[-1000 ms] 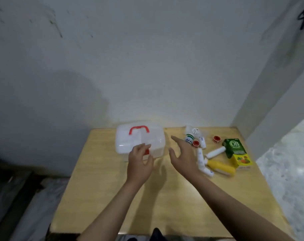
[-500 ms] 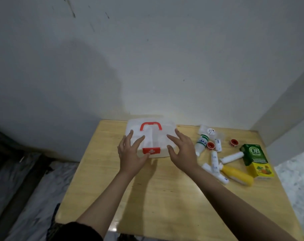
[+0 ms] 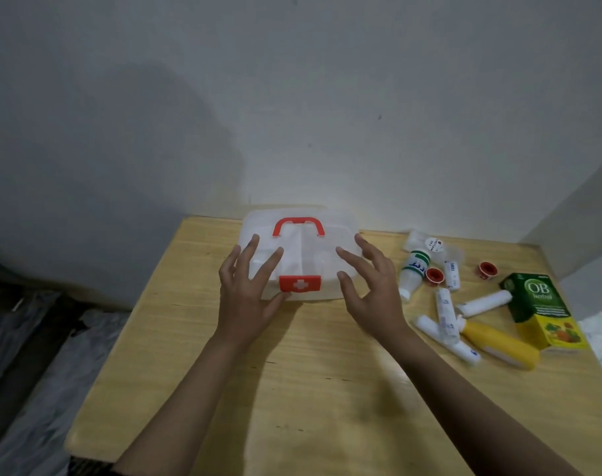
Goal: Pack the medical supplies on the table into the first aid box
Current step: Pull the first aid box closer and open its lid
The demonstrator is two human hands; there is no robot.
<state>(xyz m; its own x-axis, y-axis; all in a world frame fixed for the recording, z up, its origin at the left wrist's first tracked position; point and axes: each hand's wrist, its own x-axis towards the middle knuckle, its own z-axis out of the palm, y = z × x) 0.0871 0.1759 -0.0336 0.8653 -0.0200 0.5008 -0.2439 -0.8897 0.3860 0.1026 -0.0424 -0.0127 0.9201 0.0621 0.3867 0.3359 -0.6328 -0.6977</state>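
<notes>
**Closed box flanked by two spread hands**

A wooden table [image 3: 327, 389] is set against a grey wall [image 3: 292, 97] and fills the lower part of the view. At its far edge, close to the wall, a translucent first aid box [image 3: 303, 259] is seen with its lid shut, a red handle [image 3: 298, 225] lying flat on top and a red latch [image 3: 300, 283] with a white cross at the near side.

The left hand [image 3: 248, 297] is laid against the box's near left corner, fingers spread over the lid and the thumb touching the front edge just beside the latch; nothing is gripped. The right hand [image 3: 371, 293] is held at the box's right side, fingers spread and slightly curled; whether the box is touched by it cannot be told, and nothing is grasped.

The supplies are left on the table to the right of the box, none packed. A green and yellow carton [image 3: 542, 310] lies farthest right, with a yellow bottle [image 3: 499, 343] just beside it. A white bottle [image 3: 413, 273] with a green band lies nearest the box. Several white tubes [image 3: 444, 314] are scattered between, some crossing one another. A clear packet [image 3: 430, 243] sits at the back. Two small red caps [image 3: 434, 275] are found, one touching the white bottle, the other apart near the carton.
</notes>
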